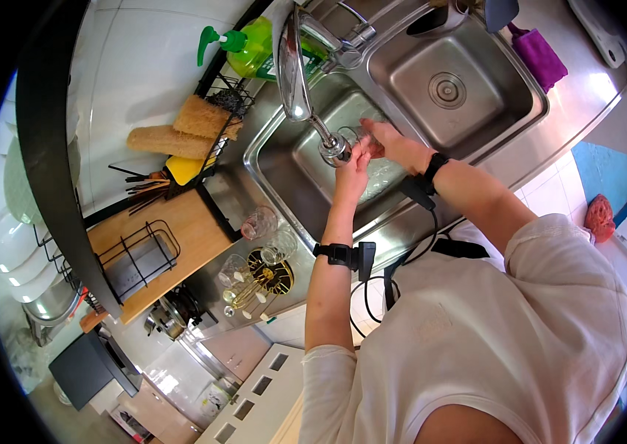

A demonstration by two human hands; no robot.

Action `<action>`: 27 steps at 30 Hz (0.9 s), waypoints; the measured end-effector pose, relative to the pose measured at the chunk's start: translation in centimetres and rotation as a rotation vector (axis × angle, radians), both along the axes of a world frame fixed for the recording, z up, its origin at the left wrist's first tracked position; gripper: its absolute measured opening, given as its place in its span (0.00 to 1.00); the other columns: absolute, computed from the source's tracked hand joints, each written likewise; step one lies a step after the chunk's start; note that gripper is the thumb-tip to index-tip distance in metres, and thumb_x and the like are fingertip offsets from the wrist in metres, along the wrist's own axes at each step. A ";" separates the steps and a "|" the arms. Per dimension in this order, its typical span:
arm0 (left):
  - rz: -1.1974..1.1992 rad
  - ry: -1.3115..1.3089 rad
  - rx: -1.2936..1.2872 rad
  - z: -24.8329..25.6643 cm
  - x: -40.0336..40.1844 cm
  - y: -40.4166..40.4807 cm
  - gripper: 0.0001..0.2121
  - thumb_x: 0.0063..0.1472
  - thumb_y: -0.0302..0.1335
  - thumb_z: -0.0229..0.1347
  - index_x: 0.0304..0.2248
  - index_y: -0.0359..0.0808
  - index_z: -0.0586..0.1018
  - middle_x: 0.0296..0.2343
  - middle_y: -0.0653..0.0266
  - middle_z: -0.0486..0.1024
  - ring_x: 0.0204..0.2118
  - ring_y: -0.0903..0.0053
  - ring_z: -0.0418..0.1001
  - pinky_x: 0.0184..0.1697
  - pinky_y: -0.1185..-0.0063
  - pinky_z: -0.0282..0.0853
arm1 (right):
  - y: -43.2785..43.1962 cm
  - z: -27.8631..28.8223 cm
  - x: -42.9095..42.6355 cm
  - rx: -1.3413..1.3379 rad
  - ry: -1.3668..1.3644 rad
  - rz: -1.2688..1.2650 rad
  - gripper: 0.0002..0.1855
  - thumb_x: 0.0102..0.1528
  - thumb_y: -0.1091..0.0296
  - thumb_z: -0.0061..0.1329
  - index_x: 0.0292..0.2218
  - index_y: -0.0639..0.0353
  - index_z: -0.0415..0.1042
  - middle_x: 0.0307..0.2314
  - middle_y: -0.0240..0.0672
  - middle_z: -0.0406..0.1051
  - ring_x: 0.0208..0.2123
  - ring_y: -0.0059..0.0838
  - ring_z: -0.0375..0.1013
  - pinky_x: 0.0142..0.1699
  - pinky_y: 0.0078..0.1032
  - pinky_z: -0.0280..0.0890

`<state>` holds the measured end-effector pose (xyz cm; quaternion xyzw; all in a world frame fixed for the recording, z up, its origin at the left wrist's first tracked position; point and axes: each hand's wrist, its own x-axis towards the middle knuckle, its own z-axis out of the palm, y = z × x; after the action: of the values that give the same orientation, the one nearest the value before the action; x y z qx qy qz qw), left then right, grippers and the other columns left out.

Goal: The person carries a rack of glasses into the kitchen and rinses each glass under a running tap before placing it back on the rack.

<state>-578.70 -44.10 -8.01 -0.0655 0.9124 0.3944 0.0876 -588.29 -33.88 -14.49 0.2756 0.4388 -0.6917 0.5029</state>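
My left hand [355, 166] and my right hand [390, 143] meet over the left basin of a stainless steel sink [285, 161]. Between them is a clear drinking glass [350, 133], partly hidden by the fingers and hard to outline. My left hand is just beside the spout end of the chrome faucet [294, 83]; the right one closes on the glass from the other side. Rippling water shows in the basin under my hands. On the counter left of the sink lie clear glasses [279, 247] next to a gold and black glass rack [270, 272].
A green soap pump bottle [252, 50] stands behind the faucet. Loofah sponges [169, 141] and a yellow sponge [185, 169] sit by a wire basket. The second basin [491, 89] is at the right, with a purple cloth [539, 58] beside it. Cables hang from wrist straps.
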 end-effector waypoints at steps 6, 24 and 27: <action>0.804 -0.186 0.909 -0.8 -2.8 0.6 0.15 0.61 0.25 0.48 0.47 0.30 0.69 0.39 0.61 0.71 0.40 0.76 0.70 0.45 0.80 0.64 | -2.2 -4.3 2.2 0.140 0.472 -0.248 0.15 0.57 0.57 0.42 0.37 0.59 0.71 0.22 0.32 0.72 0.21 0.25 0.70 0.26 0.23 0.66; -0.115 -0.126 -0.402 1.9 0.5 -0.1 0.10 0.48 0.16 0.48 0.27 0.40 0.78 0.24 0.59 0.76 0.33 0.64 0.74 0.42 0.71 0.66 | -0.3 0.7 -0.6 0.384 1.206 0.705 0.13 0.49 0.64 0.44 0.35 0.59 0.73 0.32 0.49 0.72 0.35 0.48 0.71 0.41 0.37 0.64; -0.300 -0.059 -0.367 3.5 0.6 0.5 0.10 0.46 0.16 0.49 0.25 0.41 0.78 0.22 0.62 0.75 0.32 0.66 0.74 0.44 0.71 0.65 | -1.0 3.7 -1.6 0.298 1.312 0.911 0.09 0.47 0.69 0.45 0.31 0.60 0.73 0.29 0.49 0.72 0.33 0.49 0.71 0.39 0.38 0.64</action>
<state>-578.14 -43.61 -4.48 0.0446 0.9653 0.2026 0.1584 -589.85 -34.83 -10.79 -0.3275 0.8009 -0.3742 0.3337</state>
